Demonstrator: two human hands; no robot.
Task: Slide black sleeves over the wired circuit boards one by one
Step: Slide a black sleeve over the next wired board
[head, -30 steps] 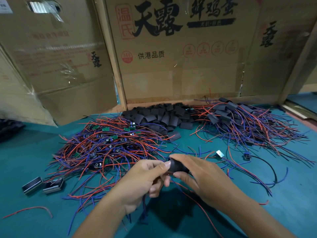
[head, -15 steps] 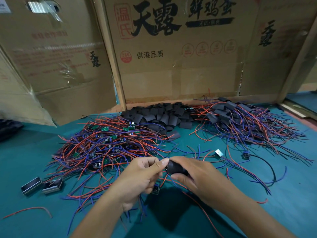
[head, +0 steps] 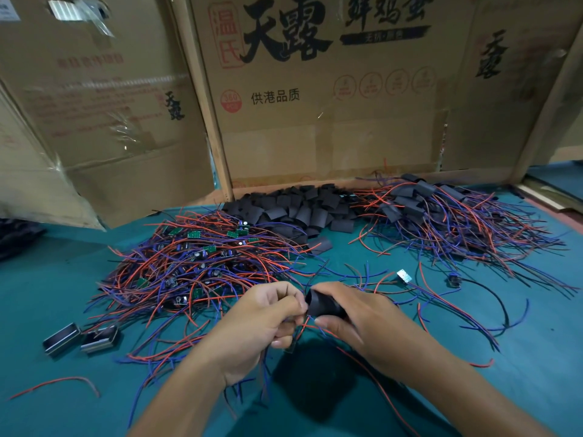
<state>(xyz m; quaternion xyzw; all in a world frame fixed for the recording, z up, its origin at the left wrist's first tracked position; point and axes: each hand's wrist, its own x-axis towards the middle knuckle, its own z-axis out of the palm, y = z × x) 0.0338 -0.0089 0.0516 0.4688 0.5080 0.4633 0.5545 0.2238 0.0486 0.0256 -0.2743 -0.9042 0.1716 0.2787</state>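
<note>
My right hand (head: 356,313) grips a black sleeve (head: 321,305) between thumb and fingers, its open mouth facing left. My left hand (head: 265,320) pinches red and blue wires right at that mouth; the board on them is hidden by my fingers. A heap of bare wired circuit boards (head: 195,266) with green boards lies to the left. Loose black sleeves (head: 299,209) are piled at the back centre. Sleeved boards with their wires (head: 441,219) lie in a heap at the back right.
Cardboard boxes (head: 331,99) wall off the back of the teal table (head: 47,294). Two small metal-edged cases (head: 79,339) lie at the left. A stray red wire (head: 56,383) sits near the front left; a small white part (head: 403,275) and a black-wired piece (head: 454,280) lie right of my hands.
Both hands stay together at the table's middle. The sleeve's open mouth now shows clearly toward my left hand, and my left fingers have bunched tighter on the wires.
</note>
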